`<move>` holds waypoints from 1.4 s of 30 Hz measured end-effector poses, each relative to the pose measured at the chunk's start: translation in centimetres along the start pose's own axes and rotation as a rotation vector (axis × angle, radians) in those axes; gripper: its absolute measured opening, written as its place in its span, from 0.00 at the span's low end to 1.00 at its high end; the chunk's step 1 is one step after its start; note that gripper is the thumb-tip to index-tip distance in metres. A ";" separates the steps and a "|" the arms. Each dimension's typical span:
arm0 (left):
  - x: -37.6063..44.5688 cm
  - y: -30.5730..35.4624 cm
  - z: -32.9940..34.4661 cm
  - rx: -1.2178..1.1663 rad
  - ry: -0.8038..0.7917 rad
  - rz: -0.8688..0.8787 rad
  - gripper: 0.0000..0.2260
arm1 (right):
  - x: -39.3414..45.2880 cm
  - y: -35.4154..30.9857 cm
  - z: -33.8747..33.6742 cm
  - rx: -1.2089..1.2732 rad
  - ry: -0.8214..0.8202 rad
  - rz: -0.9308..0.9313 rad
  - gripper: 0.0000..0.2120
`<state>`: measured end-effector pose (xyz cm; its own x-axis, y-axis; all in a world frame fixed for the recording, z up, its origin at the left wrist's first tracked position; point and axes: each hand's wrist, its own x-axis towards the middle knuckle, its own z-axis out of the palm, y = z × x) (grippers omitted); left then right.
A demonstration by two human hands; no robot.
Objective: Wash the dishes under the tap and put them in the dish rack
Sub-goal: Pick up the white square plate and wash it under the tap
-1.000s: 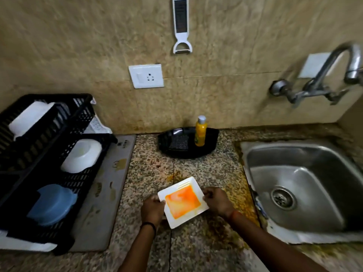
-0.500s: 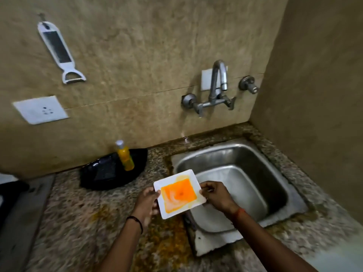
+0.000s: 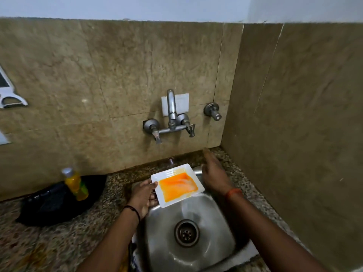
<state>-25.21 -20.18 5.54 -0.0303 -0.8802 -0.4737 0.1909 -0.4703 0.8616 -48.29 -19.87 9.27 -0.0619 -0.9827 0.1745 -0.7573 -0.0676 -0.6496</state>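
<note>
Yellow bottle (image 3: 75,183) upright in black tray (image 3: 49,207) on granite counter (image 3: 59,242); white peeler (image 3: 8,95) on wall, partly cropped.

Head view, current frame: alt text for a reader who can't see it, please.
A left hand grips a white square plate smeared orange over a steel sink, while the right hand, fingers straight, reaches toward the wall tap. No water visibly runs.

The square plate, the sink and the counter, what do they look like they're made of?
Square plate: glossy white, probably ceramic or melamine; the rim shines, and orange residue coats its middle. Sink: brushed stainless steel, grey with soft reflections. Counter: speckled polished granite, judging by the mottled grain.
</note>
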 end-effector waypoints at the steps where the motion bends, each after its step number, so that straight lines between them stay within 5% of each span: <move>1: 0.3 0.3 0.6 -0.002 0.000 -0.001 0.10 | 0.9 0.0 -0.6 -0.081 0.008 -0.074 0.33; 8: 1.8 1.8 2.7 0.013 0.036 0.025 0.11 | 7.3 -1.5 -1.9 -0.588 -0.022 -0.376 0.37; 13: 2.2 2.4 2.8 0.011 0.048 0.050 0.08 | 10.3 -0.9 -1.6 -0.847 -0.130 -0.398 0.36; 18: 2.5 2.7 2.6 0.007 0.058 0.063 0.07 | 9.9 -1.9 0.3 -0.750 -0.086 -0.291 0.30; 28: 2.6 3.0 2.1 -0.005 0.068 0.070 0.07 | 9.5 -3.5 1.6 -0.615 0.003 -0.102 0.34; 33: 2.8 3.3 2.0 -0.006 0.054 0.077 0.08 | 9.8 0.3 -1.6 -0.318 -0.186 0.214 0.41; 39: 3.6 2.7 2.7 0.034 0.057 0.051 0.08 | 5.1 2.3 -0.9 -0.346 -0.093 -0.125 0.34; 42: 3.8 2.3 3.1 0.007 0.073 0.035 0.08 | 1.4 1.5 2.2 -0.346 -0.295 -0.443 0.33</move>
<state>-27.91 -24.82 6.22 0.0480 -0.8891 -0.4552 0.1838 -0.4401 0.8789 -48.06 -21.70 6.89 0.4497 -0.8838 0.1286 -0.8394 -0.4675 -0.2774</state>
